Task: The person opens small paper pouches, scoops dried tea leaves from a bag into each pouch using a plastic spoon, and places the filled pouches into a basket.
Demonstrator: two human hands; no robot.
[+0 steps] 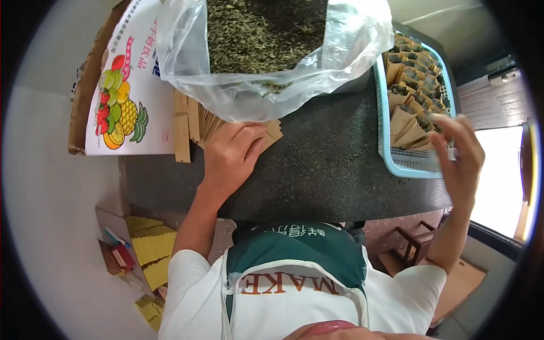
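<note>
Dried leaves (255,37) fill a clear plastic bag (243,93) at the top middle of the dark table. My left hand (232,156) rests on a fanned stack of brown paper packets (273,135) below the bag's edge, its fingers closed over them. At the right, a light blue basket (384,130) holds rows of small paper packets (408,127) with dark contents showing at their openings. Over the basket's lower right corner is my right hand (462,153), slightly blurred, fingers apart and nothing seen in it.
A white cardboard box (130,73) printed with fruit stands at the upper left, beside wooden strips (182,139). Loose leaf bits are scattered on the dark table (317,170). Below right is a brown stool (411,243); below left, a box holds yellow bundles (150,243).
</note>
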